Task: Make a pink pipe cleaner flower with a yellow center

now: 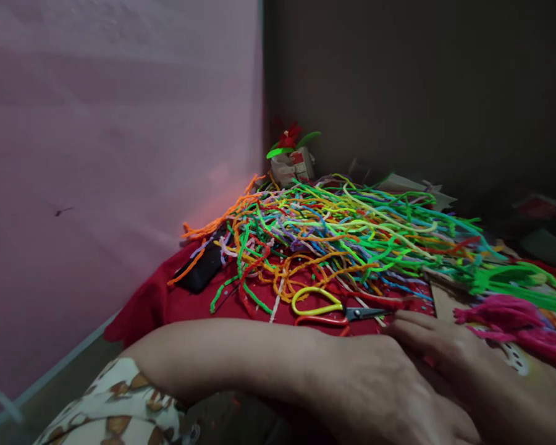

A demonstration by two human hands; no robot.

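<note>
My left hand (389, 389) reaches in from the left, its back toward me. Its fingers are hidden at the lower edge, so what it holds cannot be seen. Beside and partly behind it, my right hand (458, 349) comes from the right with fingers stretched out toward the left, close to the scissors' tips. The scissors (352, 313), with one yellow and one red handle loop and dark blades, lie on a red cloth (189, 309). Just beyond them spreads a large tangled heap of fuzzy, multicoloured pipe cleaners (333, 228).
A black phone-like object (201, 269) lies partly under the heap at the left. Pink fuzzy strands (514, 318) and a bright green bundle (514, 278) are at the right. Behind the heap stands a red flower with green leaves (290, 136). A pale wall (120, 154) borders the left.
</note>
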